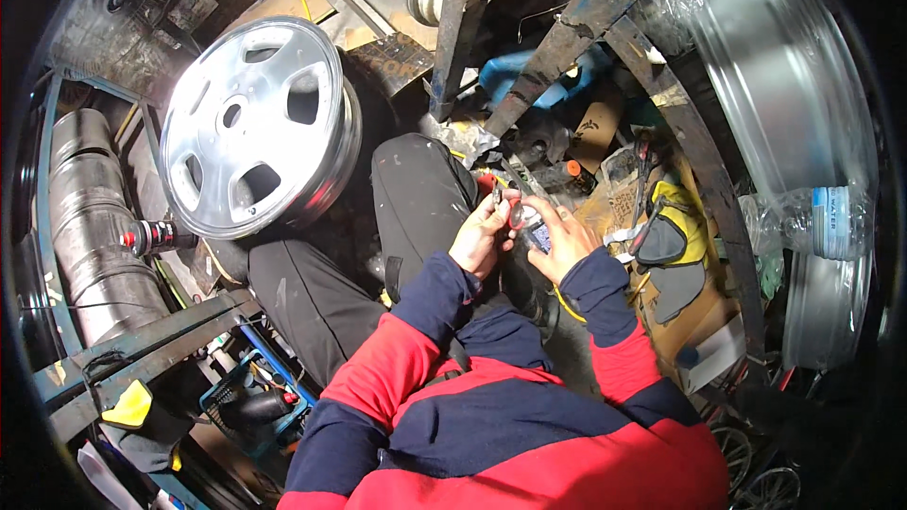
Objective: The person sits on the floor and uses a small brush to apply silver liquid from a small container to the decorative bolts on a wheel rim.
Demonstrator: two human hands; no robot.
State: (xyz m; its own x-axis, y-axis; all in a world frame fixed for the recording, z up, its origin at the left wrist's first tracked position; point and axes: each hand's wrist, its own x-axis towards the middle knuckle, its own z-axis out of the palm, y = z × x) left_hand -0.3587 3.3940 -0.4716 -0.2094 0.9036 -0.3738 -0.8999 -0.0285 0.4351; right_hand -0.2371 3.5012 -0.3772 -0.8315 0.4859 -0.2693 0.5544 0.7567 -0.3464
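Observation:
My left hand [482, 239] and my right hand [567, 244] meet above my lap, fingers bent toward each other. Pinched in the left fingers is a small dark piece [498, 193], too small to name. A small reddish ring-shaped piece [517, 216] lies between the two hands, with the right fingertips closed at it. Beside the right palm shows a pale, greyish thing [541, 235], partly covered by the fingers. A polished alloy wheel [269, 118] with several window openings leans upright to the left of my knees, apart from both hands.
A power tool with a red tip [144, 238] sits by the wheel's lower left. Steel frame bars [685, 113] cross ahead and to the right. Yellow-and-grey gloves [678, 236] lie on cardboard at the right, near a water bottle [831, 223]. A blue basket [210, 404] stands lower left.

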